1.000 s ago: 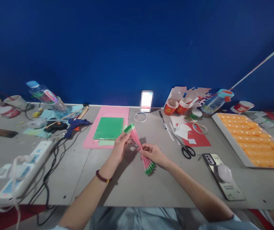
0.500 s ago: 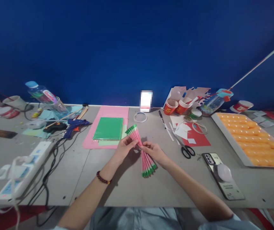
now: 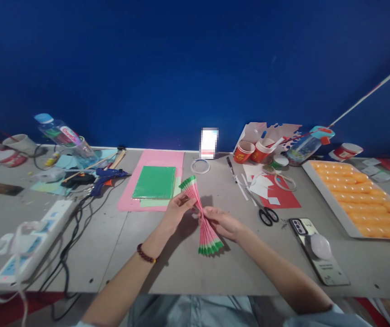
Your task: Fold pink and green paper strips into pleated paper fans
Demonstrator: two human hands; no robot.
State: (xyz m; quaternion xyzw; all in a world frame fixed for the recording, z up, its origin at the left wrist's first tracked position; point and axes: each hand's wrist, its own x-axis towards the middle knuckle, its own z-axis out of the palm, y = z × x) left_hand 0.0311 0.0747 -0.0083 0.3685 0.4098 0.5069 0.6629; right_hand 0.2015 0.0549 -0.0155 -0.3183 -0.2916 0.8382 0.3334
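Note:
A pleated paper fan [image 3: 209, 238], pink with green ends, is pinched at its middle and spreads out at both ends above the table. My left hand [image 3: 178, 211] grips its upper half, thumb across the folds. Against the narrow waist, my right hand [image 3: 220, 221] closes with thumb and fingers from the right side. The fan's lower end hangs toward me, its pleats splayed. Left of my hands lies a green paper pack [image 3: 154, 182] on a pink sheet [image 3: 127, 202].
Scissors [image 3: 268, 216], a phone [image 3: 319, 252] and a tray of orange balls [image 3: 362, 195] lie to the right. Red paper cups [image 3: 243, 151] stand behind. On the left are a blue glue gun [image 3: 108, 177], a bottle [image 3: 67, 138] and a power strip [image 3: 41, 240] with cables.
The fan's lower end has spread wider and shifted slightly left. My right fingers have drawn together at the fan's waist; my left hand stays nearly in place.

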